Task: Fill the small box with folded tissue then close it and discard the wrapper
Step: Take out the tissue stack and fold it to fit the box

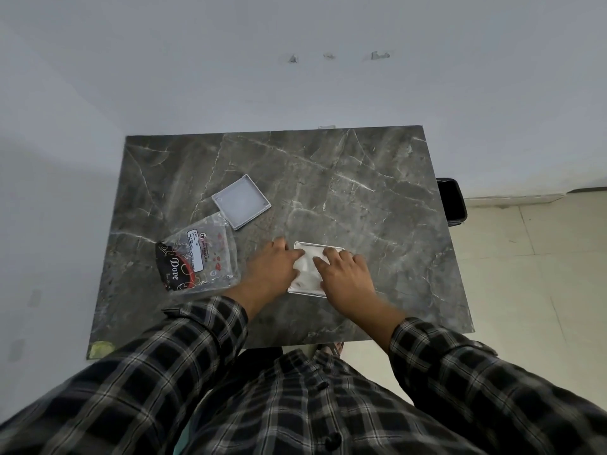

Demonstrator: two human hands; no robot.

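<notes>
Both hands are pressing down on white tissue (307, 274) that is sitting in a small white box (331, 249) near the middle of a table (361, 192). The left hand (271, 269) is lying flat along the box's left edge, fingers spread and reaching onto the tissue. The right hand (345, 279) is covering the box's right and near side, its fingertips (323, 257) pushing into the paper. Neither hand is clenching or pinching anything; they are tamping with loose, flattened fingers.

To do this step well, it seems wise to be working the soft, rumpled tissue down evenly, pushing stray folds in from the edges toward the centre so nothing is standing above the rim. Any paper bulging over the walls would probably keep the lid from seating. One hand should be steadying the light box so it is not sliding on the smooth tabletop.

The box is shallow, square-cornered and looks like thin rigid plastic or card. The tissue is creased and puffy. The lid (241, 201), a matching pale square tray with a low raised lip, is lying open side up to the far left of the box, turned at an angle. Just near of it, the wrapper (198, 261) is lying flat: clear, crinkly, glossy film with a black and red printed panel and a white label. The table is dark grey stone-patterned, slick, with pale veins. Off its right edge a black bin (455, 201) is standing on the floor, well apart from the wrapper.
</notes>
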